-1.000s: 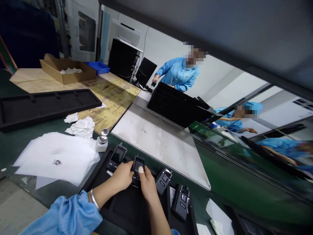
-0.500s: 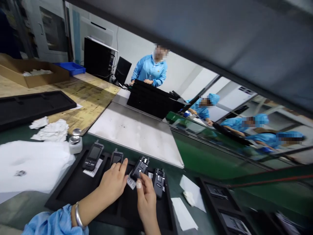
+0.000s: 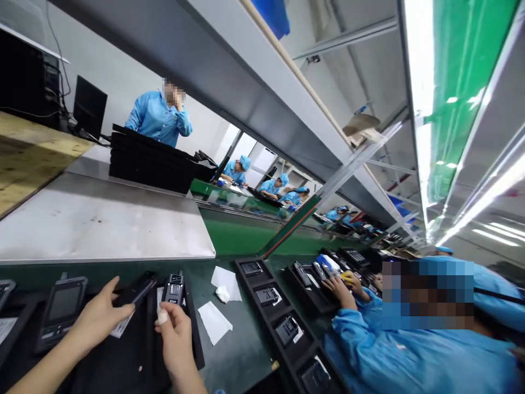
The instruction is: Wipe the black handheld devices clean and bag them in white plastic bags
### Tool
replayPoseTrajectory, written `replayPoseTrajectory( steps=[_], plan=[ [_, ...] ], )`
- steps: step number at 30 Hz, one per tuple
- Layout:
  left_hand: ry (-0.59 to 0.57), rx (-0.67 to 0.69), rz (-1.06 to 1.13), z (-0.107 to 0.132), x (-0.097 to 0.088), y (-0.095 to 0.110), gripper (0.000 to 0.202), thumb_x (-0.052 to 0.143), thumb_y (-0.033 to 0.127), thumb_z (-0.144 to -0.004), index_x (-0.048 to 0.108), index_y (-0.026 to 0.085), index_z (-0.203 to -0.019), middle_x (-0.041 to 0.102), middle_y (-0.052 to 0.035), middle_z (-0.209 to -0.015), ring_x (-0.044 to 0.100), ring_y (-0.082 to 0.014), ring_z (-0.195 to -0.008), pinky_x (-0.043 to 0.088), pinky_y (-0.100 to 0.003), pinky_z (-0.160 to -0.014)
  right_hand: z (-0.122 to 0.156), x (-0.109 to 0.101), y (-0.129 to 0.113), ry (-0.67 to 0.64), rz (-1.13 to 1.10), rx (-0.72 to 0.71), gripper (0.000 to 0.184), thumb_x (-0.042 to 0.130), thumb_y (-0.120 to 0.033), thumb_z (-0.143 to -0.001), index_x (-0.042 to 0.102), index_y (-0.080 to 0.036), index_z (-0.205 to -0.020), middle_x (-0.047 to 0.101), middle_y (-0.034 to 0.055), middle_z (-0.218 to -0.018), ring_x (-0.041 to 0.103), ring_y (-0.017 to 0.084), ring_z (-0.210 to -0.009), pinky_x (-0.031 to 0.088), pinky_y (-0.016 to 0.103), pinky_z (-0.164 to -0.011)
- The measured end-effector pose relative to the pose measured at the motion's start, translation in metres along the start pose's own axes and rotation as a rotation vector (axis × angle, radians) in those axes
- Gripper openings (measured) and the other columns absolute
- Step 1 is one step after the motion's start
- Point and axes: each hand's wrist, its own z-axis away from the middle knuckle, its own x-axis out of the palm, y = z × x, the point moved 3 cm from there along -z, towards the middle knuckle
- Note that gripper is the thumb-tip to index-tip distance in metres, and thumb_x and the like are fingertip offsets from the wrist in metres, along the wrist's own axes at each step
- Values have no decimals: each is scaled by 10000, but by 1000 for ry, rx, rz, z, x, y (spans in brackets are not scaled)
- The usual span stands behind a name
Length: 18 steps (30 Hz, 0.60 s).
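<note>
On the radio point(image 3: 174, 287) at my right hand point(image 3: 175, 328) I can make out 1 short word in pale letters; it looks like "Riton", though I'm unsure of its 1st letter. A white label point(image 3: 121, 328) just below my left hand's point(image 3: 100, 312) thumb bears print too small for me to read. Another label point(image 3: 6, 328), at the far left, has lines of print that I can't make out either.
</note>
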Motion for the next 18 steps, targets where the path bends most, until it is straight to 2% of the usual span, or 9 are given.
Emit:
replayPoseTrajectory(
  steps=[2,4,5,7,11,14,18],
  plan=[
    [-144,-116,453,10,-2,-6,926,779,398,-675,375,64,-1439,695,-159,-1090,684,-316,-991,553,-402,-885,-11,13,-2,-92,-68,28,613,701,-677,-724,684,-168,-1066,635,47,-855,576,184,-726,485,336,-708],
    [-268,-195,772,25,1,-6,860,850,397,-618,499,112,-1349,702,-135,-1130,678,-317,-1027,554,-407,-924,-16,29,-7,-203,-157,46,616,724,-656,-714,685,-163,-1081,650,53,-869,592,178,-720,493,327,-701],
    [-308,-222,868,31,4,-6,813,868,393,-604,550,132,-1304,699,-126,-1154,675,-325,-1038,549,-422,-942,-17,35,-10,-248,-224,63,596,740,-631,-713,687,-158,-1072,654,53,-866,597,174,-713,495,318,-692],
    [-316,-228,953,41,10,-6,723,871,408,-613,616,162,-1244,694,-109,-1182,664,-338,-1067,538,-447,-968,-15,43,-16,-288,-353,99,533,774,-565,-714,684,-151,-1037,654,43,-842,596,155,-681,489,286,-656],
    [-307,-66,840,42,19,-10,699,832,459,-669,614,188,-1275,680,-94,-1221,606,-331,-1175,483,-456,-1037,-10,44,-22,-244,-404,102,489,824,-478,-685,667,-150,-1012,676,49,-911,628,157,-763,499,258,-684],
    [-300,77,666,37,23,-23,688,786,499,-704,607,173,-1283,682,-96,-1217,590,-314,-1201,455,-431,-1067,-13,42,-23,-216,-252,85,539,795,-526,-683,648,-148,-1037,702,79,-969,670,207,-817,537,316,-717],
    [-95,258,204,47,10,-43,513,659,457,-825,610,232,-1284,659,-78,-1259,621,-290,-1146,478,-426,-1037,-21,35,-24,-155,3,17,621,787,-563,-651,629,-146,-1084,713,106,-1012,680,255,-909,549,377,-794]
  ],
)
